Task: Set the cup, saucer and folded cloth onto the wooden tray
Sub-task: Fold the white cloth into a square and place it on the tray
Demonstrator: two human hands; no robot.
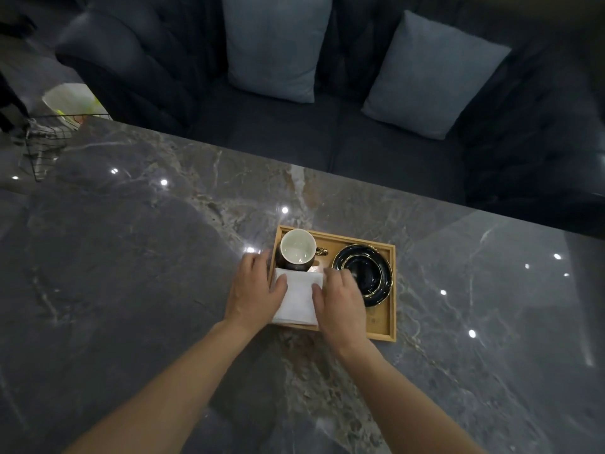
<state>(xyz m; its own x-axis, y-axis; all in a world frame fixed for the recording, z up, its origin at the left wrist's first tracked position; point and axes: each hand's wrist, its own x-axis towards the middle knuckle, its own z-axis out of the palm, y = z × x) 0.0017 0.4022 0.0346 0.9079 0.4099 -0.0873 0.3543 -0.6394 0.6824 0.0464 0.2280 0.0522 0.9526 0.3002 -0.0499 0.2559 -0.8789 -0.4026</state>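
While the wooden tray (386, 322) sits on the marble table (131, 290), it carries the cup (297, 250) at its far left, the saucer (363, 273) at right, and the folded cloth (299, 298) at near left, pressed flat beneath the open left hand (253, 293) and right hand (340, 303).

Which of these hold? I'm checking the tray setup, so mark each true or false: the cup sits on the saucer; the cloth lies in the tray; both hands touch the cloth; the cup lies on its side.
1. The cup sits on the saucer. False: they stand side by side in the tray.
2. The cloth lies in the tray. True.
3. The left hand and right hand touch the cloth. True.
4. The cup lies on its side. False: it stands upright, mouth up.
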